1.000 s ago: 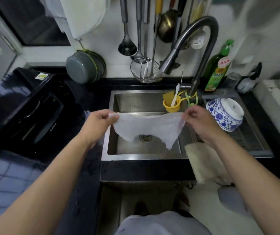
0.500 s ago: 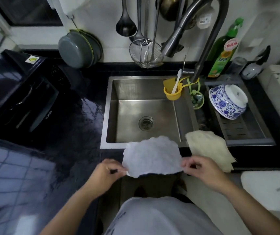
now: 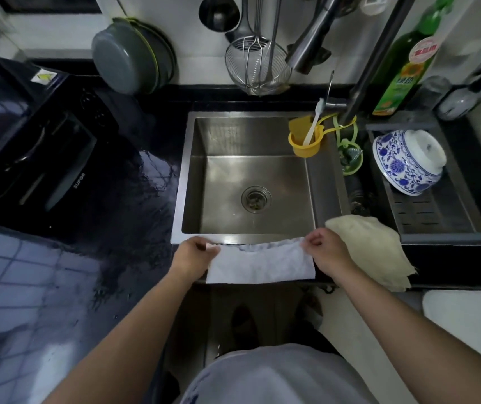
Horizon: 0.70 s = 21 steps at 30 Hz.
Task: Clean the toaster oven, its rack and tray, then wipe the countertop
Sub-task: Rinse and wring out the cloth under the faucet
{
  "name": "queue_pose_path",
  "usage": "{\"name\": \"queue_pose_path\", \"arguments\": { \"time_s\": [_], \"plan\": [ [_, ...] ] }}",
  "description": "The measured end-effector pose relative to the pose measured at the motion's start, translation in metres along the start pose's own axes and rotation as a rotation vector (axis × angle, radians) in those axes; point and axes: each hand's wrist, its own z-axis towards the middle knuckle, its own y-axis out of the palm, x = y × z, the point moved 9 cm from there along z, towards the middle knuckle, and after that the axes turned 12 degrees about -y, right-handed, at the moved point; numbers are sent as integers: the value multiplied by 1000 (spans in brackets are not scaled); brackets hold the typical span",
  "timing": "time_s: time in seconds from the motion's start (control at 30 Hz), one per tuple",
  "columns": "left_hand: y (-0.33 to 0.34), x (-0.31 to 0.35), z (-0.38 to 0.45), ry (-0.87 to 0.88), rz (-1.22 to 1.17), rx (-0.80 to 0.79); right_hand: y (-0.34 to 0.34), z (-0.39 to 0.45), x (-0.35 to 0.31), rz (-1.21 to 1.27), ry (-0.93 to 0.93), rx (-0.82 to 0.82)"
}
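Both hands holding a white cloth (image 3: 259, 265) stretched flat at the front edge of the sink (image 3: 325, 182).

Left hand (image 3: 194, 255) pinches the cloth's left top corner, right hand (image 3: 325, 249) pinches the right top corner; the cloth hangs down over the counter's front edge, just below the sink rim. A cream rag (image 3: 376, 249) lies just right of the right hand, draped over the countertop (image 3: 134, 223) edge. The countertop is black and looks wet left of the sink. Toaster oven (image 3: 33, 153) sits far left on it, door closed, well apart from the hands. Blue-and-white bowl (image 3: 408, 161) is upside down on the drain rack (image 3: 437, 214) at right. Yellow cup (image 3: 304, 142) with a toothbrush hangs at the sink's back right corner.
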Motion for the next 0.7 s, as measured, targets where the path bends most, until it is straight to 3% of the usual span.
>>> {"name": "queue_pose_path", "arguments": {
  "time_s": [0.1, 0.17, 0.27, 0.37, 0.43, 0.53, 0.6, 0.7],
  "plan": [
    [5, -7, 8, -189, -238, -83, 6, 6, -1, -21, 64, 50],
    [-7, -16, 4, -222, -305, -11, 8, 6, -1, -1, 79, 69],
    [-24, -21, -10, -116, -56, 217, 6, 2, 14, 122, 171, 145],
    [-3, -26, -18, -37, 326, 274, -2, -8, 19, 364, 258, 250],
    [8, -22, -23, 3, 459, 340, -16, -18, 6, 304, 183, 364],
    [16, -17, -26, 8, 510, 377, -32, -44, -28, -6, -44, 516],
    [15, -18, -26, 4, 482, 378, -14, -54, -54, -170, -336, 402],
    [11, -19, -29, 36, 333, 331, 56, -66, -68, -505, -699, -114]
  ]
}}
